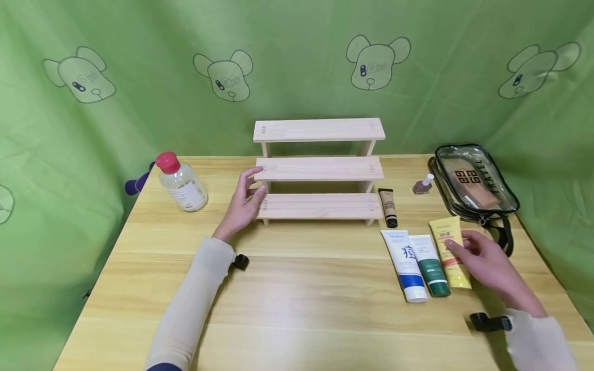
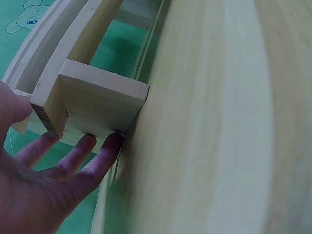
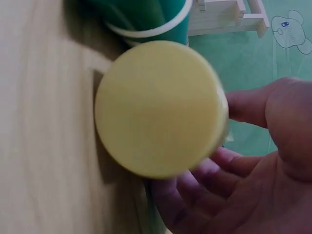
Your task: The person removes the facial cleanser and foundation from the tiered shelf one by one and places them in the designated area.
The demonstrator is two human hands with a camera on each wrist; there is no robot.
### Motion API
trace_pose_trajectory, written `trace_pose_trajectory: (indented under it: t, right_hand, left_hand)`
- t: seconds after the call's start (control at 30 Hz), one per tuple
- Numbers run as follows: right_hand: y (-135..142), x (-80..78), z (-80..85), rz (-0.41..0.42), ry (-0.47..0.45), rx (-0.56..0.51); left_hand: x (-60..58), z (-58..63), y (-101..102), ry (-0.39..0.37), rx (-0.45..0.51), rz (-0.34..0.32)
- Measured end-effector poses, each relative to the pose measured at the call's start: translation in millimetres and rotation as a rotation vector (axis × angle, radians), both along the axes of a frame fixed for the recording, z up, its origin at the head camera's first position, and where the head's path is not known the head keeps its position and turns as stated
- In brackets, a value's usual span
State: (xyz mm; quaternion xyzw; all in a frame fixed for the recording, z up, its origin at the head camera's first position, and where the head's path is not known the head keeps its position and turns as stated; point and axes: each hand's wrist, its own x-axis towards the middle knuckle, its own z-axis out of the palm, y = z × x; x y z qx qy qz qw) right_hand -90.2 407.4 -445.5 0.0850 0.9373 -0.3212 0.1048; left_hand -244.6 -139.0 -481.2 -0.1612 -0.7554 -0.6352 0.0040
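Note:
A three-tier wooden stand (image 1: 320,206) stands at the middle of the table's back part. At its left end is my left hand (image 1: 243,201), its extended fingertips against the side, as the left wrist view shows with the stand's end panel (image 2: 102,100). My right hand (image 1: 492,260) grips a yellow squeeze tube (image 1: 449,252), thumb on top and fingers along its right side. The tube's round cap (image 3: 161,109) fills the right wrist view. Just left of it lie a green-and-white tube (image 1: 430,265) and a white tube with a blue band (image 1: 405,265).
A small beige tube (image 1: 388,207) lies by the stand's right end. Farther right are a nail polish bottle (image 1: 423,184) and a clear travel pouch (image 1: 478,178). A clear bottle with a red cap (image 1: 183,183) stands at left. Green curtain (image 1: 297,56) hangs behind the table (image 1: 301,309).

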Motion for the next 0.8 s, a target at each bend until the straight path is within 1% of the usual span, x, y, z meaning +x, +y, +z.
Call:
trace_pose_trajectory:
  t: [0.13, 0.23, 0.57, 0.8]
  right_hand:
    - [-1, 2.7, -4.2, -0.003, 0.069, 0.037]
    - [0, 5.1, -5.8, -0.011, 0.087, 0.041]
    - [-4, 9.5, -2.8, -0.030, 0.045, 0.031]
    - [-4, 13.2, -3.0, -0.047, 0.032, 0.021]
  left_hand:
    - [0.8, -0.5, -1, 0.004, -0.003, 0.004]
    - [1.2, 0.0, -1, 0.002, -0.008, 0.004]
    - [1.3, 4.0, -1, 0.000, -0.010, 0.007]
    - [0.4, 1.9, 1, -0.006, 0.003, -0.001]
